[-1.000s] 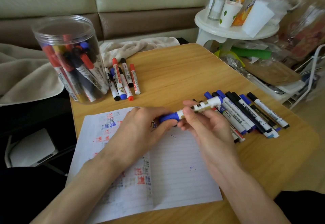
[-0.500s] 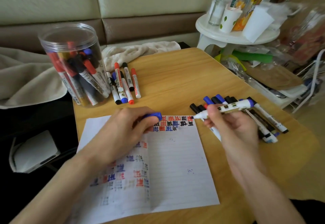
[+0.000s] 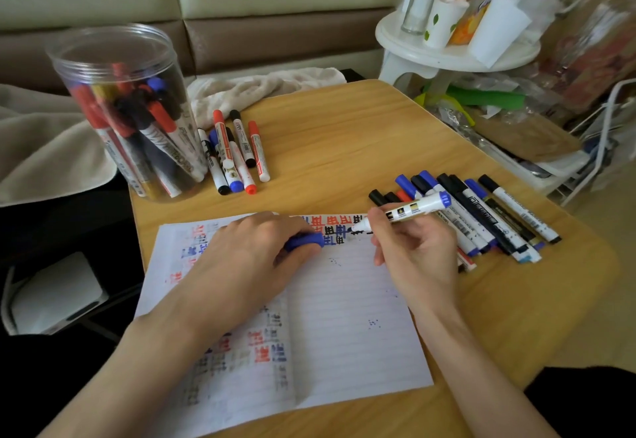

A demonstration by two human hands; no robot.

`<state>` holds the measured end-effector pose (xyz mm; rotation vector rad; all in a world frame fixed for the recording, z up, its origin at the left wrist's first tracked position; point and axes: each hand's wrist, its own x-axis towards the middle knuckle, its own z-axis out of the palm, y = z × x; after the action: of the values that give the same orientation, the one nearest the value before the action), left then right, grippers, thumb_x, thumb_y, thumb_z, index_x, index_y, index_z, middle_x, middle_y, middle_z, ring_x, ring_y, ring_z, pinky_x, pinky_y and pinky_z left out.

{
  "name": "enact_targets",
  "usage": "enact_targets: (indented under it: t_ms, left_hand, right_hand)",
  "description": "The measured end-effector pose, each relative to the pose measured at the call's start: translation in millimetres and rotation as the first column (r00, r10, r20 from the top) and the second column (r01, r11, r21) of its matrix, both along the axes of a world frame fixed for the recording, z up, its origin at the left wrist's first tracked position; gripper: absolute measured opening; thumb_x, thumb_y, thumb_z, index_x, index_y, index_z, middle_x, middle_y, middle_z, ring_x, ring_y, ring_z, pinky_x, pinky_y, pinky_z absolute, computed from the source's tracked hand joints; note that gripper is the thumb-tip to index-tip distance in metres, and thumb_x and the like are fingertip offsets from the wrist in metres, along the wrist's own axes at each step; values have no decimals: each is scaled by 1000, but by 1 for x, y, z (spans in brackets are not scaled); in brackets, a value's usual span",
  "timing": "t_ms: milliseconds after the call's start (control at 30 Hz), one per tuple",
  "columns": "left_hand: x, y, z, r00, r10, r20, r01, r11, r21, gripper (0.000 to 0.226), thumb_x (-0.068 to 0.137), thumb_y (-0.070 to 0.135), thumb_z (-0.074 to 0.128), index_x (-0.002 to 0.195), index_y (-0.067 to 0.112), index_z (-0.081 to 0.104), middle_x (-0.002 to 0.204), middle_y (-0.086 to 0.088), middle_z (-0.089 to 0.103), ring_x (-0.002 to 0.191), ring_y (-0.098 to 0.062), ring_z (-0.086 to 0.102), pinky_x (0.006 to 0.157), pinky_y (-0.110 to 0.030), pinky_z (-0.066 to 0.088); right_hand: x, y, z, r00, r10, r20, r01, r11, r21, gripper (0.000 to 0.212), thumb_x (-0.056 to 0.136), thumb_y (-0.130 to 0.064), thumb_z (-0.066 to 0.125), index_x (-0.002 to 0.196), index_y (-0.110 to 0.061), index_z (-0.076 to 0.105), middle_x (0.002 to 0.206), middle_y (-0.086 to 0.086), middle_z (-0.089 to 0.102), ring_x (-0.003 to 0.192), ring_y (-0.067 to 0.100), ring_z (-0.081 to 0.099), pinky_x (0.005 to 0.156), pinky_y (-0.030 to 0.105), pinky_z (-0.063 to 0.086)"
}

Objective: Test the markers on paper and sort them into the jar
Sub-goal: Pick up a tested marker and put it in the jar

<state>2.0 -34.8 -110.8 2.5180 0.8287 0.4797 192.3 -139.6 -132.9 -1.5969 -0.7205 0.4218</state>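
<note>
Looking down at a wooden table [image 3: 344,135] and at lined paper [image 3: 344,334] lying flat on its near side. Noting rows of blocky red, blue and black characters along the paper's top edge and fainter ones down its left half, none of them sharp enough for reading.

Resting the left hand [image 3: 254,258] on the paper's upper left part, curling the fingers round a blue cap [image 3: 306,241]. Pinching an uncapped white-barrelled marker [image 3: 416,209] in the right hand [image 3: 416,248], setting its tip on the paper near the top right corner, beside the last dark character.

Finding a clear plastic jar [image 3: 130,110] standing upright beyond the paper's top left corner, holding red, black and blue markers. Spotting a small cluster of capped markers [image 3: 237,152] beyond the paper's top edge, and a row of blue and black markers [image 3: 481,217] just right of the paper. Seeing barcodes and print on the barrels, all too blurred for reading.
</note>
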Motion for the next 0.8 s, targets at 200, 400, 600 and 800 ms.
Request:
enact_targets:
  t_ms: [200, 400, 600, 800]
  left_hand:
    - [0, 0, 0, 1000, 1, -5, -1, 1000, -12, 37, 98, 58, 39, 108, 36, 66, 92, 13, 64, 83, -9, 57, 75, -39, 52]
    - [-1, -1, -1, 1000, 10, -9, -10, 1000, 5, 38, 98, 59, 39, 109, 35, 67, 95, 13, 64, 85, -10, 58, 75, -39, 52]
    - [-1, -3, 2, 1000, 2, 1, -2, 1000, 11, 36, 95, 56, 42, 108, 34, 68, 93, 14, 63, 83, -9, 55, 74, -38, 51]
    - [-1, -4, 2, 1000, 1, 8, -1, 1000, 6, 37, 95, 56, 42, 108, 33, 68, 92, 14, 63, 81, -9, 55, 73, -39, 52]
  right_hand:
    - [1, 2, -3, 1000, 18, 21, -17, 999, -30, 19, 96, -23, 75, 87, -7, 69, 66, 5, 70, 50, 16, 62, 49, 23, 49]
    - [1, 2, -3, 999, 29, 16, -28, 999, -25, 17, 95, -23, 75, 91, -7, 71, 64, 0, 68, 51, 13, 61, 49, 22, 50]
    - [2, 2, -4, 997, 36, 63, -34, 999, -38, 13, 95, -22, 75, 92, -10, 72, 68, -2, 71, 54, 11, 63, 51, 21, 51]
    - [4, 2, -8, 991, 20, 133, -11, 998, -66, 15, 95, -26, 75, 89, -13, 71, 70, -3, 72, 59, 17, 67, 58, 23, 53]
